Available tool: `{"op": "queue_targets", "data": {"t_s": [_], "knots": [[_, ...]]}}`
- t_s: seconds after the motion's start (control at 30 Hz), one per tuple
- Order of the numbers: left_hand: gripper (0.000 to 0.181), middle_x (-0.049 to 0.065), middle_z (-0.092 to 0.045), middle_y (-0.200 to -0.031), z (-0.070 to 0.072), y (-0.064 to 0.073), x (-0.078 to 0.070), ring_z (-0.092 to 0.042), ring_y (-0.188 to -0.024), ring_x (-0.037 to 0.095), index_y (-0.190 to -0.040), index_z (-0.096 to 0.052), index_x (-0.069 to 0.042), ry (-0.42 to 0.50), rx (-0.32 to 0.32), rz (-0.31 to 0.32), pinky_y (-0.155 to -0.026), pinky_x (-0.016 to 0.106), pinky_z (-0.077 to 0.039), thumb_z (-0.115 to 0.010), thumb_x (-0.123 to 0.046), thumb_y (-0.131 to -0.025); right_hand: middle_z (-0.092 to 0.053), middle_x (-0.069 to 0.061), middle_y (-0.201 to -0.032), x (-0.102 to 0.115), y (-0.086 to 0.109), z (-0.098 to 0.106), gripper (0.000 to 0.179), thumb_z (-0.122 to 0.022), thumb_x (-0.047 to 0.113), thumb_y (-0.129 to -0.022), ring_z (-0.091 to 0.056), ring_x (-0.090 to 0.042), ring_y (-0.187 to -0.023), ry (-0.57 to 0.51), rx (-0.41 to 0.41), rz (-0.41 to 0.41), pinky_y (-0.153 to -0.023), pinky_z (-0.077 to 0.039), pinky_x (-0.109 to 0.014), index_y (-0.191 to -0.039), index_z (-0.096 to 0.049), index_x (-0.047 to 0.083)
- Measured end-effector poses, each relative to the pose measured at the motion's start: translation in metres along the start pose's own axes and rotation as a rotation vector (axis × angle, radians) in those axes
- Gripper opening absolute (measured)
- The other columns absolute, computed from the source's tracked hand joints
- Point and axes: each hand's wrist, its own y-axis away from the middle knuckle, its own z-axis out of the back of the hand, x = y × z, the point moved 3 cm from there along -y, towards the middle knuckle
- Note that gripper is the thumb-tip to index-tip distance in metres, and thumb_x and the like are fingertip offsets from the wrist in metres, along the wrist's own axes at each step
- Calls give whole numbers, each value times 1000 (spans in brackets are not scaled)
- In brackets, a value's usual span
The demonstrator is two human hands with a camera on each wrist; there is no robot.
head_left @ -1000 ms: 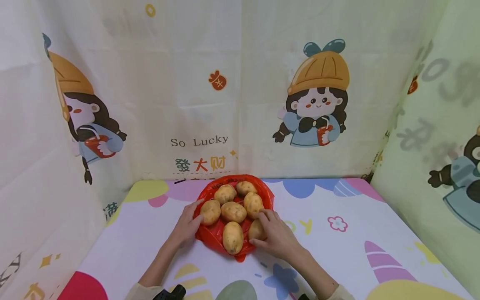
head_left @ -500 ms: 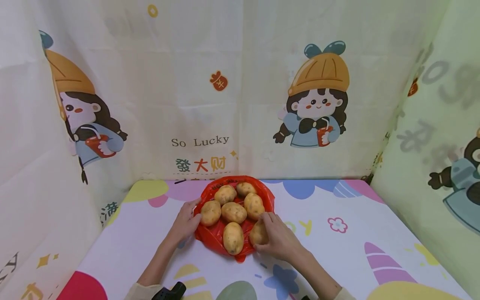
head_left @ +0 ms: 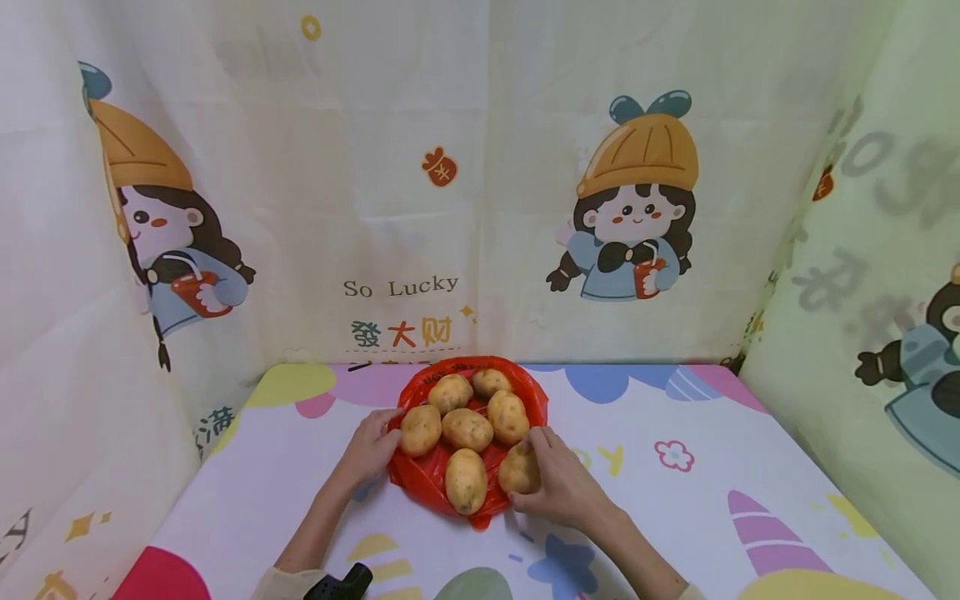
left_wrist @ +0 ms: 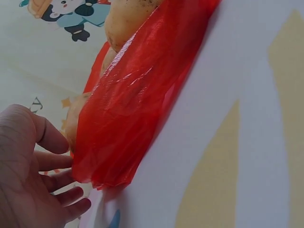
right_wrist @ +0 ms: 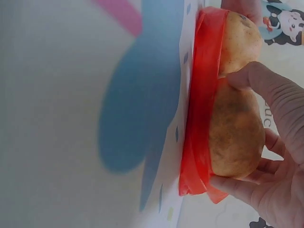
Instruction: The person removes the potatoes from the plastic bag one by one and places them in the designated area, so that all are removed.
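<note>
In the head view, a red plastic bag (head_left: 426, 485) lies spread like a shallow bowl, with several potatoes (head_left: 467, 430) in it. My right hand (head_left: 566, 485) grips the potato at the bag's near right edge (head_left: 517, 469). The right wrist view shows thumb and fingers round that potato (right_wrist: 236, 133), which sits against the red rim. On the opposite side, my left hand (head_left: 371, 452) rests at the bag's left edge. Its fingers (left_wrist: 59, 179) are loosely bent beside the red plastic (left_wrist: 123, 114) in the left wrist view, thumb close to a potato there.
The table (head_left: 660, 517) has a white cover with coloured prints and stands against a cartoon-printed curtain (head_left: 510, 233) at the back. More printed cloth (head_left: 862, 333) hangs at the right, and also at the left. The bag lies near the table's far edge.
My right hand has closed further round the near right potato, which has shifted slightly to the right. The left hand stays at the bag's edge with little movement. The head view has tilted slightly.
</note>
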Motion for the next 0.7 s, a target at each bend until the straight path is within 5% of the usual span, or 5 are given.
{"op": "queue_targets", "data": {"t_s": [0.43, 0.7], "knots": [[48, 25, -52, -143, 5, -2, -3, -45, -134, 43, -141, -56, 6, 24, -16, 15, -108, 64, -43, -51, -11, -96, -48, 6, -106, -4, 1, 12, 62, -92, 26, -70, -53, -12, -95, -58, -91, 30, -85, -57, -27, -114, -49, 17], [49, 25, -52, -144, 7, -3, -1, -47, -133, 43, -142, -55, 5, 41, -12, 39, -108, 63, -44, -51, -12, -97, -55, -2, -125, -11, 2, 24, 64, -91, 22, -64, -58, -16, -110, -58, -204, 184, -92, -58, -34, -109, -46, 15]]}}
